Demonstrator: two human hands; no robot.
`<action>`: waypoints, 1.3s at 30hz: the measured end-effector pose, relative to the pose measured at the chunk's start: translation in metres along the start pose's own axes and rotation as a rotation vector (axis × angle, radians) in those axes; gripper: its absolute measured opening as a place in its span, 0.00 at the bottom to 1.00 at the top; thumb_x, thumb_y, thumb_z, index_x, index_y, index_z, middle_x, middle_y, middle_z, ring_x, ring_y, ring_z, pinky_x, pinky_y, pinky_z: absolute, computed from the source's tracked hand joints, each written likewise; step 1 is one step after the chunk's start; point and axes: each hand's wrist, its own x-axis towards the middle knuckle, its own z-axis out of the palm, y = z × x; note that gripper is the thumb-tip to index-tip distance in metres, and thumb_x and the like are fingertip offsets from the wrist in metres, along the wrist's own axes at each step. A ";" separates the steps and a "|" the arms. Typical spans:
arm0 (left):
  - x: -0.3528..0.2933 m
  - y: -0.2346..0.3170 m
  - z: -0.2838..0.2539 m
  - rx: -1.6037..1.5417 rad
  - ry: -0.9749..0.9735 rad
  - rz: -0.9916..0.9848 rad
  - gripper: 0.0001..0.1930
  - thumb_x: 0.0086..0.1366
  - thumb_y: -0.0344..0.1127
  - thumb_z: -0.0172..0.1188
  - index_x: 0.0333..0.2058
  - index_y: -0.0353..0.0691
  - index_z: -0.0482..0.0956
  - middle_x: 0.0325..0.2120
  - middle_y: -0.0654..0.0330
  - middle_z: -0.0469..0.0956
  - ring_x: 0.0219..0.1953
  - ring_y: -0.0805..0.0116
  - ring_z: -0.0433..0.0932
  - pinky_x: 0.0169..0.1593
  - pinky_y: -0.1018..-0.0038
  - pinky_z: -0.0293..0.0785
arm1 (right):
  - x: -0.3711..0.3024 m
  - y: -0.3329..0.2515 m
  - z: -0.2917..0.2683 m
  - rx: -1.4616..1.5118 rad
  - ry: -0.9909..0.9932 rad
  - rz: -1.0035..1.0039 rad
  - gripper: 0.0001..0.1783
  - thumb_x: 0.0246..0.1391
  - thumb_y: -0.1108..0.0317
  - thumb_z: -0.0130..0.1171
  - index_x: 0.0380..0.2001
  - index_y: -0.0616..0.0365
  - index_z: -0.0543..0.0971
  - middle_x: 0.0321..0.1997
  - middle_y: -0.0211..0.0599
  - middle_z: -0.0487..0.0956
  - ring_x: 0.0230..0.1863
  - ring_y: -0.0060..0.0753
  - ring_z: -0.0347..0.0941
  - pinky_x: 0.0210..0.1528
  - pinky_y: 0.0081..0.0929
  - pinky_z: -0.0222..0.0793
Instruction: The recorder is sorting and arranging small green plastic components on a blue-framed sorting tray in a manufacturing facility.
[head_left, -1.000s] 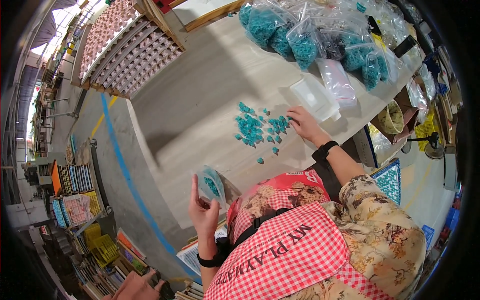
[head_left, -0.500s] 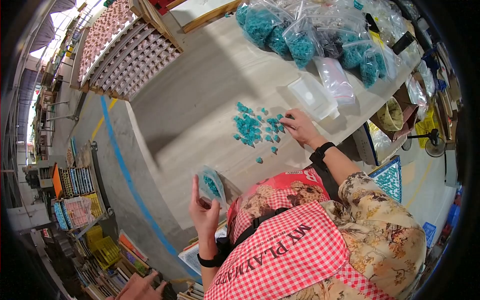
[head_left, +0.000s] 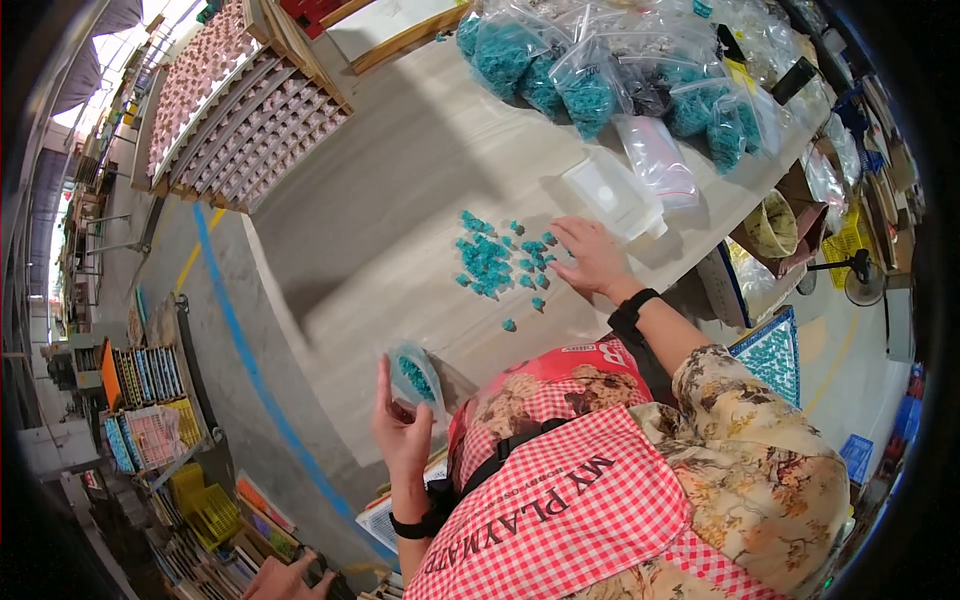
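Note:
My left hand [head_left: 402,440] grips a small clear plastic bag [head_left: 432,372] at the table's near edge, with its index finger stretched up along the side. Small teal pieces [head_left: 412,378] lie inside the bag, whose mouth gapes. Farther in, a loose pile of teal pieces [head_left: 485,262] lies on the table, with several single ones scattered to its right. My right hand [head_left: 592,260] rests low over the tabletop just right of these, thumb and fingers apart. No piece shows between its fingers.
Clear bags full of teal pieces [head_left: 590,95] crowd the far right of the table [head_left: 390,180]. A translucent plastic container [head_left: 610,195] sits beyond my right hand. Stacked trays with pale pink items [head_left: 250,130] stand far left. Another person's hand [head_left: 285,580] shows at the lower edge.
My right hand has shifted from a pinch at the scattered pieces to a spread, flatter pose beside them. My left hand stays on the bag. The whole view has shifted slightly.

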 end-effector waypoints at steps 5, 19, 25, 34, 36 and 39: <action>-0.001 -0.006 -0.002 0.026 0.007 0.040 0.42 0.46 0.18 0.50 0.65 0.40 0.57 0.28 0.66 0.75 0.18 0.85 0.64 0.24 0.84 0.69 | -0.002 0.020 0.023 0.110 -0.090 -0.062 0.18 0.45 0.67 0.63 0.42 0.57 0.76 0.46 0.39 0.74 0.50 0.45 0.69 0.53 0.38 0.63; -0.002 -0.007 -0.004 0.032 0.018 0.001 0.42 0.46 0.19 0.51 0.65 0.41 0.58 0.20 0.70 0.71 0.17 0.85 0.63 0.23 0.84 0.68 | 0.032 0.011 0.026 0.120 -0.200 -0.304 0.23 0.40 0.79 0.57 0.44 0.48 0.75 0.44 0.36 0.74 0.47 0.44 0.70 0.48 0.38 0.66; -0.003 -0.003 -0.003 0.000 0.035 -0.004 0.41 0.46 0.18 0.50 0.65 0.40 0.58 0.24 0.69 0.73 0.18 0.85 0.63 0.23 0.84 0.67 | 0.012 0.039 0.037 0.302 -0.226 -0.180 0.20 0.40 0.81 0.56 0.40 0.53 0.76 0.42 0.37 0.73 0.46 0.45 0.69 0.45 0.35 0.68; 0.000 -0.001 -0.003 0.029 0.021 0.017 0.41 0.46 0.18 0.51 0.64 0.38 0.58 0.31 0.67 0.76 0.19 0.86 0.63 0.24 0.85 0.64 | 0.016 0.002 0.023 0.211 -0.150 -0.104 0.13 0.43 0.70 0.60 0.35 0.54 0.77 0.39 0.39 0.74 0.43 0.46 0.70 0.43 0.37 0.69; 0.000 -0.003 -0.004 0.031 0.025 0.018 0.41 0.46 0.18 0.51 0.64 0.38 0.58 0.33 0.67 0.77 0.19 0.86 0.63 0.24 0.85 0.65 | 0.017 0.000 0.024 0.199 -0.129 -0.131 0.13 0.42 0.70 0.60 0.35 0.54 0.77 0.39 0.39 0.74 0.43 0.46 0.70 0.43 0.38 0.69; -0.001 -0.004 -0.003 0.018 0.036 0.019 0.41 0.46 0.18 0.51 0.64 0.38 0.58 0.37 0.66 0.77 0.19 0.86 0.63 0.24 0.84 0.66 | 0.011 0.007 0.028 0.230 -0.153 -0.101 0.13 0.41 0.71 0.60 0.35 0.54 0.77 0.38 0.40 0.74 0.43 0.46 0.70 0.43 0.39 0.69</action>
